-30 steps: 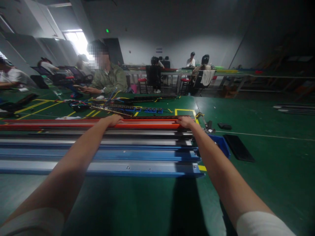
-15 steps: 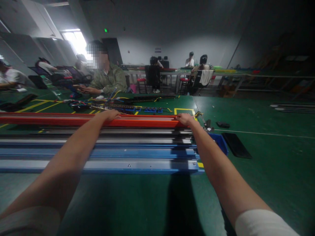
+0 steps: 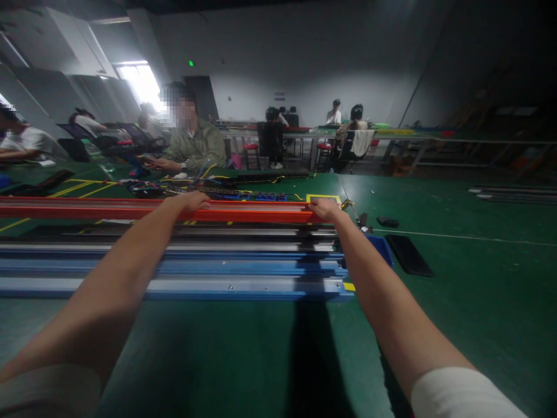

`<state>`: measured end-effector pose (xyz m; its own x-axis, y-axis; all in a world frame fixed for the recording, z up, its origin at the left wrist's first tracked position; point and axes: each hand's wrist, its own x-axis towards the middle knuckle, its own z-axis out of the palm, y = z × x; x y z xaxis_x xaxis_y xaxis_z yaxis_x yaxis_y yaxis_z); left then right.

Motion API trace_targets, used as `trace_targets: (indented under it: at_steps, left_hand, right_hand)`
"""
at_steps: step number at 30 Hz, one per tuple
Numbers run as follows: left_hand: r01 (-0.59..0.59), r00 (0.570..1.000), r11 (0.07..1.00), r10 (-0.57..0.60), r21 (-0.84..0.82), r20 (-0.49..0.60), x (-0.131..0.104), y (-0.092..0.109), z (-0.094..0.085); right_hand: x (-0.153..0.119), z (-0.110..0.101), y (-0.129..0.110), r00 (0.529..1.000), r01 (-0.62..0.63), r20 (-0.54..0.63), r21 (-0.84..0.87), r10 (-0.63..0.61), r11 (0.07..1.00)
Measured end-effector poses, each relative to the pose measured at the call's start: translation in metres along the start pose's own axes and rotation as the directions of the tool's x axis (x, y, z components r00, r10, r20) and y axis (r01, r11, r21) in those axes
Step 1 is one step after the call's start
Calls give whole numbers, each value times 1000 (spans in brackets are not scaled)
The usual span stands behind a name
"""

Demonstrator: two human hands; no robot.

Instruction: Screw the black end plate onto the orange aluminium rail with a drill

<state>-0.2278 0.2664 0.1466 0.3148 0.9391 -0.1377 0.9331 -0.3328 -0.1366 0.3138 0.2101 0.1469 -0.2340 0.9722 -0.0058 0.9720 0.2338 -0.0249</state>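
Observation:
Both my arms reach forward over a green work surface [image 3: 243,348] to a long red metal profile [image 3: 256,212] that runs across the view. My left hand [image 3: 194,201] is closed around it left of the middle, and my right hand [image 3: 324,209] grips it near its right end. The fingers on its far side are mostly hidden. On the near side of the red profile lie grey metal profiles [image 3: 261,247], then a blue profile [image 3: 261,267] and a blue-edged silver profile [image 3: 256,285], all roughly parallel to it.
Behind the red profile are wires and small blue parts [image 3: 270,197]. To the right sit a blue bin [image 3: 383,249], a black flat slab [image 3: 409,254] and a small dark object [image 3: 387,222]. A co-worker [image 3: 198,145] sits across the table; more people sit farther back.
The view has shifted slightly. The red profile sits a little farther from the grey ones, with both hands still on it, and more yellow marking shows beneath it.

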Motion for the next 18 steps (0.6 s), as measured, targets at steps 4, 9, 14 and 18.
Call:
trace_targets:
  at_steps: [4, 9, 14, 18]
  left_hand:
    - [4, 1000, 1000, -5, 28, 12, -6, 3, -4]
    - [12, 999, 999, -13, 50, 32, -17, 8, -13]
    - [23, 999, 997, -25, 72, 27, -31, 10, -21]
    - [38, 999, 997, -40, 74, 19, -40, 8, -24]
  right_hand:
    - [-2, -5, -3, 1000, 0, -15, 4, 0, 1000]
    - [-9, -12, -8, 1000, -7, -11, 13, 7, 1000]
    - [-19, -15, -14, 1000, -1, -5, 28, 1, 1000]
    - [-24, -16, -17, 1000, 16, -6, 30, -16, 999]
